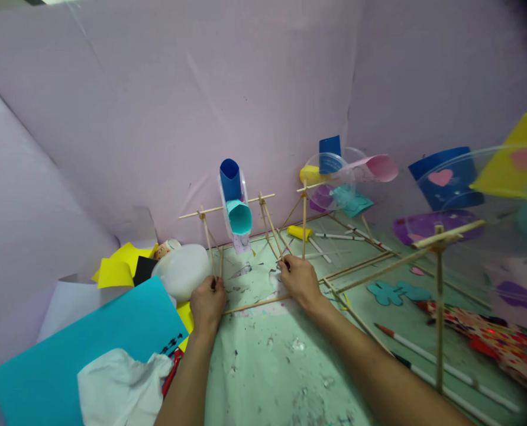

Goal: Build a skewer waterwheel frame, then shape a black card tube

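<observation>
**Both hands on the stick frame**

Your left hand (207, 302) is curled shut around the foot of the stick frame (207, 239)'s left leg. Your right hand (299, 281) pinches the foot of the right leg. The base stick (254, 304) runs between the two grips. The paper wheel (239, 217) sits on the axle above, between them. A white container (183, 271) lies just left of your left grip.
</observation>
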`<state>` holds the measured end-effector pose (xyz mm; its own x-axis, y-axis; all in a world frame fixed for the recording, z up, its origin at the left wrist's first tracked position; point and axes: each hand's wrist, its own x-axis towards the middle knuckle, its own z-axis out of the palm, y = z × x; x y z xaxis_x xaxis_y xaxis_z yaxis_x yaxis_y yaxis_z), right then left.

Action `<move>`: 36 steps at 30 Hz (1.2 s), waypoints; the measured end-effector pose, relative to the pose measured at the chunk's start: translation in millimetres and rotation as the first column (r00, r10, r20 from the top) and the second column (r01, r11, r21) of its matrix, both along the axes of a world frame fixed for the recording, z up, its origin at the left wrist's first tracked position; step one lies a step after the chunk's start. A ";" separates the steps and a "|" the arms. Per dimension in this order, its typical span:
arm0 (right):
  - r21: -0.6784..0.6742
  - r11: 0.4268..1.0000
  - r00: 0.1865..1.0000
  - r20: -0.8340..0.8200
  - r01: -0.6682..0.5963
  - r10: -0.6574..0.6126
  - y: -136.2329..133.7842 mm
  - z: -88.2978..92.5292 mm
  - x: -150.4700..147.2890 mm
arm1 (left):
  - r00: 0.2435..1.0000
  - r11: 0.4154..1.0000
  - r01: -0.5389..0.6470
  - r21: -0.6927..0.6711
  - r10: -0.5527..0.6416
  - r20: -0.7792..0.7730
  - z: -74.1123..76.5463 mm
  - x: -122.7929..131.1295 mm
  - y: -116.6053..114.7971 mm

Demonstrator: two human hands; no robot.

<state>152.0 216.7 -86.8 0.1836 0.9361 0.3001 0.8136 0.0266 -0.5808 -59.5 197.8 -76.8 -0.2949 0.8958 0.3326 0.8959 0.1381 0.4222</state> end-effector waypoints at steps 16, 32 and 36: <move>0.010 1.000 1.000 0.005 0.003 -0.003 -0.7 0.5 0.2 | 0.999 1.000 -0.023 0.000 0.023 0.044 2.5 0.5 -1.3; 0.007 1.000 1.000 -0.004 0.009 -0.009 -2.1 1.0 -0.6 | 0.997 0.999 -0.018 0.029 0.015 0.074 2.3 0.0 -1.0; -0.002 1.000 1.000 0.005 0.018 -0.018 -2.5 1.9 -1.2 | 0.997 0.999 0.004 0.040 -0.007 0.079 0.6 -1.0 -0.1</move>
<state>150.7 214.2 -84.9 0.1987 0.9334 0.2987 0.8165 0.0109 -0.5772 -60.5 197.8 -76.1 -0.3169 0.8840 0.3437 0.8601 0.1151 0.4970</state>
